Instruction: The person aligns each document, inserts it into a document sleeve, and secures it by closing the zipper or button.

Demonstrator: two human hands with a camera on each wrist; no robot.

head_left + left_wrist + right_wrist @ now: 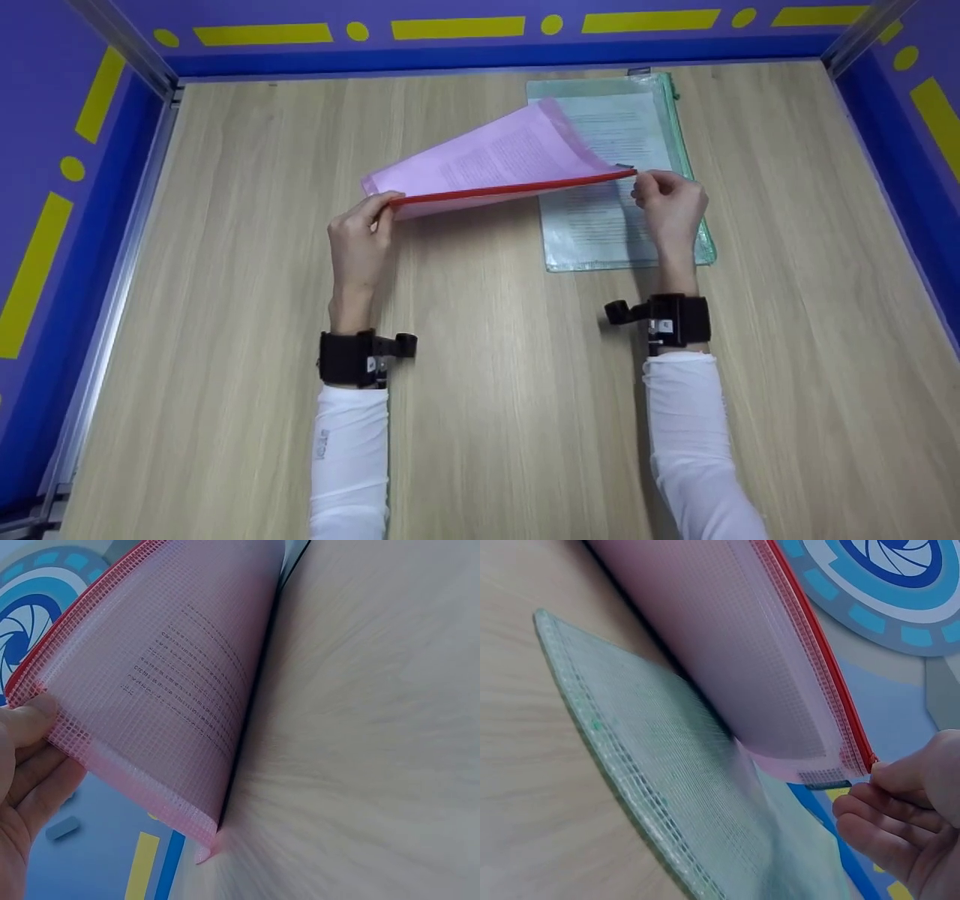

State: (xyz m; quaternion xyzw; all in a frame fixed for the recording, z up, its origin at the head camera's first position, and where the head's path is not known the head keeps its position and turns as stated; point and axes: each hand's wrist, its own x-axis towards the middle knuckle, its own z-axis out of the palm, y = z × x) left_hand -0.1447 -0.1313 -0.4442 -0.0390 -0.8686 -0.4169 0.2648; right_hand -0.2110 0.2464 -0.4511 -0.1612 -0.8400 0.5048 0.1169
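A pink mesh zipper pouch [495, 154] with a printed sheet inside is raised at its near edge, where a red zipper [517, 186] runs across. My left hand [361, 236] pinches the pouch's left corner between thumb and fingers. At the other end, my right hand [673, 208] pinches the zipper's end, thumb against finger in the right wrist view. Under the pouch's right part lies a green mesh zipper pouch [585, 251] with printed paper in it, flat on the table and partly covered. Toward the back, the pink pouch slopes down and bends.
The wooden table [480, 420] has blue and purple walls with yellow marks at its back and sides. A metal rail [124, 285] runs along the left edge. Both wrists carry black camera straps [679, 321] above white sleeves.
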